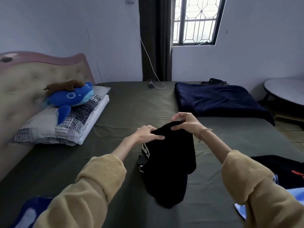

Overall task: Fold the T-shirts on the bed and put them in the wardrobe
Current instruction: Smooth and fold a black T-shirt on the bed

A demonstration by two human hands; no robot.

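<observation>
Up top, hands (pixel 166 129) pinching T-shirt (pixel 169 162)

Both arms stretched forward over bed middle, tan sleeves pushed up. Left hand (pixel 148 134) and right hand (pixel 184 123) close together, fingers curled, each pinching top edge of black T-shirt (pixel 169 162). Bracelet on right wrist.

The bed (pixel 125 102) lies bare beyond both hands; a pillow (pixel 62 125) sits far left, a blue blanket (pixel 218 99) right, maybe folded.
</observation>
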